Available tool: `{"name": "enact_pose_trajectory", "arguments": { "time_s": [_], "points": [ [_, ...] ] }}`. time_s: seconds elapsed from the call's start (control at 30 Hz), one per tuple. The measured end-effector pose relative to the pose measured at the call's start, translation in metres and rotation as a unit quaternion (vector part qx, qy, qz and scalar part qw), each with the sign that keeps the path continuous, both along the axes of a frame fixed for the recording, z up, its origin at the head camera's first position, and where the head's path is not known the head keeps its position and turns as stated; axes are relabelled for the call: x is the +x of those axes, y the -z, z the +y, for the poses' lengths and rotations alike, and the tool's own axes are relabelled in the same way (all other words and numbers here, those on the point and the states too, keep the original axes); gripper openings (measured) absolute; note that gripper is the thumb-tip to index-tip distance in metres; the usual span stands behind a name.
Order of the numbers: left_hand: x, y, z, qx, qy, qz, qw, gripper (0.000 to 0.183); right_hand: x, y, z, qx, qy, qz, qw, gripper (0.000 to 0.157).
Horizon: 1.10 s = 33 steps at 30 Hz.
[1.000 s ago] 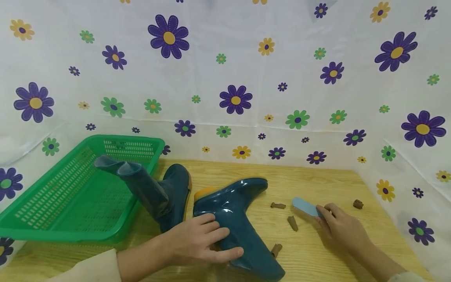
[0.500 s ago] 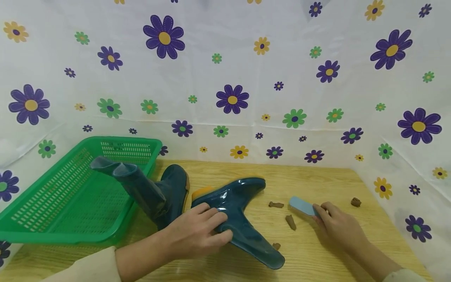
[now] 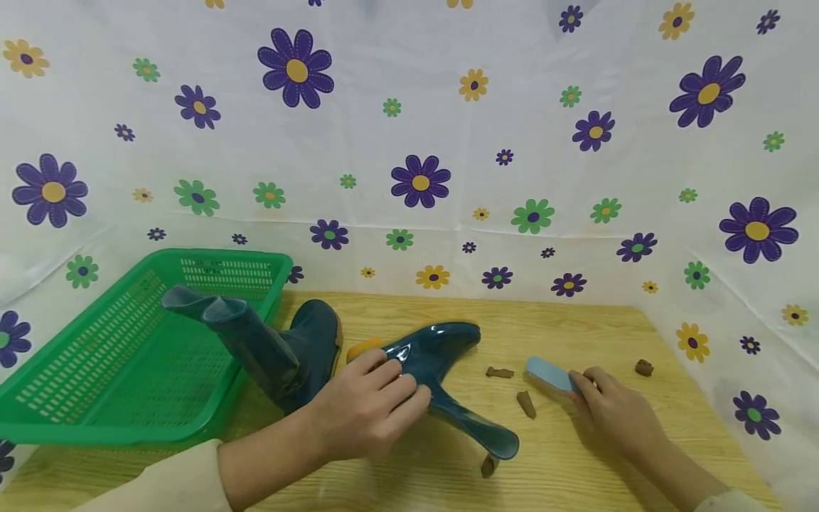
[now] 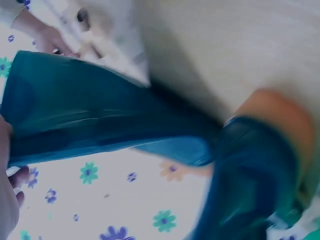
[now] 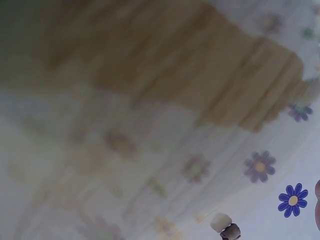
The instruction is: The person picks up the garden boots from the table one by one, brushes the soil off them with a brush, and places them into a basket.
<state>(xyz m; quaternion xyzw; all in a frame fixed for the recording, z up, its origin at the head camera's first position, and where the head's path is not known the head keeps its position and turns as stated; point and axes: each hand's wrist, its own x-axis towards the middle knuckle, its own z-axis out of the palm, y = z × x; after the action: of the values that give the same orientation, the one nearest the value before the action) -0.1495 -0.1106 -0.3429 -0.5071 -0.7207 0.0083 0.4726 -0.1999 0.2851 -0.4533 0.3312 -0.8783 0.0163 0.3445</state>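
Near the table's middle, my left hand (image 3: 371, 409) grips a glossy dark blue rain boot (image 3: 441, 352) that lies on its side, toe toward the back right. The palm and fingers hide part of its ankle and shaft. In the left wrist view the boot's shaft (image 4: 95, 110) stretches across, with fingers at the left edge. Farther right, my right hand (image 3: 617, 412) holds a light blue flat tool (image 3: 549, 372) with a rounded end; its gripped end is hidden. Small brown pieces lie about, one (image 3: 526, 404) left of the tool and another (image 3: 499, 372) behind it.
A second dark blue boot (image 3: 316, 345) stands to the left, its shaft leaning over the rim of a green plastic basket (image 3: 220, 409). More brown bits lie at the right (image 3: 644, 368) and below the held boot's opening (image 3: 489, 466). A flower-printed sheet (image 3: 358, 142) surrounds the wooden table.
The boot under my left hand has rolled, its shaft now narrower in view and its open end higher. The left fingers have curled more. My right hand and the blue tool have hardly moved.
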Motion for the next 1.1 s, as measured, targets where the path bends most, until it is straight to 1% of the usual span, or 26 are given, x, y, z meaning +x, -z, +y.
{"name": "enact_pose_trajectory", "arguments": {
  "time_s": [0.1, 0.2, 0.27, 0.33, 0.4, 0.47, 0.53, 0.57, 0.6, 0.67, 0.73, 0.83, 0.9, 0.97, 1.03, 1.1],
  "points": [
    [0.001, -0.011, 0.003, -0.016, -0.064, 0.012, 0.9977, 0.025, 0.001, -0.002, 0.0, -0.002, 0.004, -0.001, 1.0, 0.046],
    [0.001, -0.018, 0.009, -0.042, -0.131, 0.021, 0.9902, 0.027, 0.002, -0.003, 0.0, -0.006, 0.011, -0.003, 1.0, 0.039],
    [-0.001, -0.019, 0.012, -0.063, -0.173, 0.02, 0.9827, 0.03, 0.002, -0.004, 0.001, -0.007, 0.017, -0.005, 1.0, 0.035],
    [-0.004, -0.016, 0.014, -0.079, -0.209, 0.006, 0.9746, 0.035, 0.002, -0.003, 0.001, -0.006, 0.024, -0.009, 1.0, 0.031],
    [-0.008, -0.012, 0.015, -0.089, -0.232, -0.004, 0.9687, 0.039, 0.001, -0.002, 0.001, -0.004, 0.032, -0.02, 0.999, 0.029],
    [-0.011, -0.007, 0.015, -0.087, -0.233, -0.008, 0.9685, 0.037, 0.002, -0.001, 0.0, -0.001, 0.039, -0.033, 0.999, 0.03],
    [-0.014, -0.003, 0.016, -0.09, -0.218, -0.006, 0.9718, 0.036, 0.002, 0.0, 0.0, 0.002, 0.048, -0.045, 0.998, 0.032],
    [-0.014, -0.002, 0.016, -0.094, -0.207, -0.006, 0.9739, 0.038, 0.003, 0.0, -0.001, 0.003, 0.053, -0.053, 0.997, 0.032],
    [-0.014, -0.001, 0.016, -0.101, -0.196, -0.008, 0.9754, 0.041, 0.003, 0.0, -0.001, 0.005, 0.059, -0.059, 0.996, 0.033],
    [-0.014, -0.001, 0.015, -0.116, -0.186, -0.01, 0.9755, 0.05, 0.004, 0.0, -0.003, 0.009, 0.074, -0.075, 0.994, 0.033],
    [-0.015, -0.003, 0.013, -0.124, -0.179, -0.009, 0.9759, 0.052, 0.005, -0.001, -0.005, 0.008, 0.093, -0.098, 0.991, 0.034],
    [-0.019, -0.013, 0.011, -0.111, -0.182, -0.013, 0.977, 0.047, 0.007, -0.002, -0.008, -0.002, 0.118, -0.146, 0.982, 0.034],
    [-0.024, -0.023, 0.01, -0.097, -0.19, -0.012, 0.977, 0.043, 0.008, -0.002, -0.01, -0.013, 0.134, -0.182, 0.974, 0.034],
    [-0.029, -0.034, 0.011, -0.082, -0.205, -0.002, 0.9753, 0.038, 0.009, -0.002, -0.011, -0.022, 0.145, -0.211, 0.967, 0.034],
    [-0.035, -0.046, 0.012, -0.067, -0.22, 0.019, 0.9729, 0.037, 0.009, 0.0, -0.011, -0.024, 0.152, -0.224, 0.962, 0.033],
    [-0.04, -0.056, 0.013, -0.045, -0.231, 0.034, 0.9713, 0.039, 0.009, 0.002, -0.01, -0.016, 0.155, -0.218, 0.963, 0.032]
  ]
}}
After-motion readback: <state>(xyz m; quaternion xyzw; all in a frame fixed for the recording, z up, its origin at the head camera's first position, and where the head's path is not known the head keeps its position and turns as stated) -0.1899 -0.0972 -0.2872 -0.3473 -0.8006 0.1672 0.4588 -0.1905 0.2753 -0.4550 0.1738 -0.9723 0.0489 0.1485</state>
